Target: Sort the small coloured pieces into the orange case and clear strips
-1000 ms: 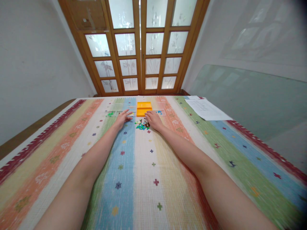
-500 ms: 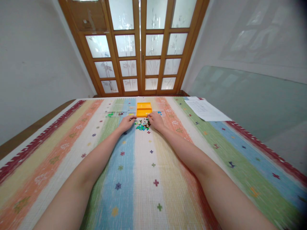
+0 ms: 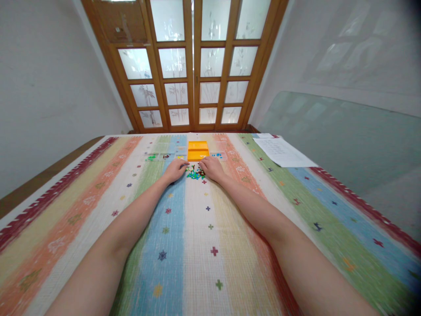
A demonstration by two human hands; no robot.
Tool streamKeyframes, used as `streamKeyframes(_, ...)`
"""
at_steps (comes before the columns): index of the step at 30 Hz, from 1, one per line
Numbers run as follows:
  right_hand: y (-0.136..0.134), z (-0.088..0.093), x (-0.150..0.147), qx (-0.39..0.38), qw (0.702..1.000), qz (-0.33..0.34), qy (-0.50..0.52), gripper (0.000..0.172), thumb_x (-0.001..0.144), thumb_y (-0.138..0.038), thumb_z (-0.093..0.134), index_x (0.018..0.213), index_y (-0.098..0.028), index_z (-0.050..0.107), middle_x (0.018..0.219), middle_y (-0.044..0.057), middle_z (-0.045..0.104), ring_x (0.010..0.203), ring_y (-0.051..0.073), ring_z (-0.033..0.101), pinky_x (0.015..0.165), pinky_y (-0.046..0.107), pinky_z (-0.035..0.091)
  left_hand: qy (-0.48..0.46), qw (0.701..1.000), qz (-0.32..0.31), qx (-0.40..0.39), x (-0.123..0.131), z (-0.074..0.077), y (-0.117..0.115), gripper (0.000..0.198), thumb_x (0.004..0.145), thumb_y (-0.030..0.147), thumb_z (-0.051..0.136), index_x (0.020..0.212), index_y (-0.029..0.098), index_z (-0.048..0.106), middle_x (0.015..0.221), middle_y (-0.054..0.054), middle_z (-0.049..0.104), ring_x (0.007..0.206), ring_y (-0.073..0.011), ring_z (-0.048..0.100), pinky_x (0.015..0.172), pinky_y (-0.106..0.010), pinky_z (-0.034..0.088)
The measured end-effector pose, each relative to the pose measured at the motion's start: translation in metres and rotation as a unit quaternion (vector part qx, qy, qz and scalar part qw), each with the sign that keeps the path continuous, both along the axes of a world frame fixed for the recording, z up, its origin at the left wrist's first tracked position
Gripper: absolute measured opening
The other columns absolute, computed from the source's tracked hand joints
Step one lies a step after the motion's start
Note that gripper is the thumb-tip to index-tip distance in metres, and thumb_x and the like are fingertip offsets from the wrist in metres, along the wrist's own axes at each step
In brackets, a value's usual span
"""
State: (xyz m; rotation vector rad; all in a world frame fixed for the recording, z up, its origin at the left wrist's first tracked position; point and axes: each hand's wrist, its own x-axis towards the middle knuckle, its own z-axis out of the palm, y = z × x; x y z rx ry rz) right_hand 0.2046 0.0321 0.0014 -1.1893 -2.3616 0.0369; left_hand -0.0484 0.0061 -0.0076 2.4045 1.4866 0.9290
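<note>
I take the orange box (image 3: pixel 197 153) as my landmark: it lies open, with its two shallow halves one behind the other. Just in front of it I see the pile of small pieces (image 3: pixel 195 174), mostly blue, green and dark brown, loose on the striped tablecloth (image 3: pixel 197 245). My left hand (image 3: pixel 176 170) rests in front of the box and to its left, fingers bent and narrow, the tips at the pile's left edge; I cannot tell whether they hold a piece. My right hand (image 3: pixel 212 169) is by the box's near right corner, fingers curled down over the pile's right side; from here I cannot tell what, if anything, they pinch. Left of the box, a clear tray carries green pieces (image 3: pixel 151 157), dark red pieces (image 3: pixel 166 156) and yellow pieces (image 3: pixel 180 157) in separate groups. Just right of the box, I see blue pieces (image 3: pixel 217 155). Well to the box's right lies a printed sheet (image 3: pixel 279 150)
</note>
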Motion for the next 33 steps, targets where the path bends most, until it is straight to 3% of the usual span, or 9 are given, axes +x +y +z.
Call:
streamKeyframes(11,-0.001,0.001,0.000,-0.004,0.999,-0.026,-0.023,0.041,0.113,-0.033,0.046,0.099,-0.017,0.081,0.107,0.014,0.079,0.099,0.025,0.066,0.089,0.034,0.040,0.022,1.000,-0.015,0.001,-0.001,-0.003,0.002,0.031,0.099,0.025,0.055,0.117,0.021,0.080,0.121,-0.008,0.079,0.117,-0.0257,0.070,0.115,-0.047,0.050)
streamKeyframes(18,0.001,-0.003,0.000,-0.033,0.996,0.074,0.035,0.037,0.113,-0.033,0.047,0.103,-0.019,0.080,0.108,0.010,0.078,0.101,0.022,0.066,0.091,0.030,0.041,0.031,0.999,-0.014,-0.004,0.001,0.001,-0.002,0.031,0.098,0.024,0.055,0.116,0.022,0.080,0.121,-0.008,0.079,0.118,-0.0262,0.070,0.116,-0.047,0.049)
streamKeyframes(23,0.002,-0.004,-0.001,-0.047,0.995,0.054,0.070,0.037,0.113,-0.033,0.046,0.102,-0.018,0.078,0.110,0.011,0.078,0.102,0.022,0.065,0.091,0.030,0.042,0.032,0.999,-0.016,-0.004,0.001,0.001,-0.002,0.033,0.098,0.024,0.053,0.117,0.021,0.080,0.121,-0.008,0.079,0.118,-0.0265,0.069,0.116,-0.048,0.049)
streamKeyframes(28,0.001,-0.003,-0.002,-0.099,0.987,0.077,0.098,0.035,0.113,-0.033,0.046,0.109,-0.020,0.078,0.116,0.009,0.078,0.106,0.022,0.067,0.093,0.029,0.044,0.050,0.998,-0.023,0.001,0.001,0.002,-0.003,0.033,0.099,0.026,0.053,0.119,0.023,0.079,0.122,-0.009,0.078,0.121,-0.0274,0.067,0.116,-0.049,0.049)
streamKeyframes(33,0.007,-0.005,0.000,-0.097,0.982,0.020,0.158,0.038,0.113,-0.034,0.043,0.107,-0.018,0.077,0.111,0.009,0.078,0.101,0.021,0.067,0.090,0.029,0.045,0.074,0.996,-0.051,0.025,0.011,0.008,-0.010,0.036,0.103,0.031,0.053,0.129,0.021,0.075,0.135,-0.012,0.072,0.130,-0.0279,0.062,0.121,-0.049,0.044)
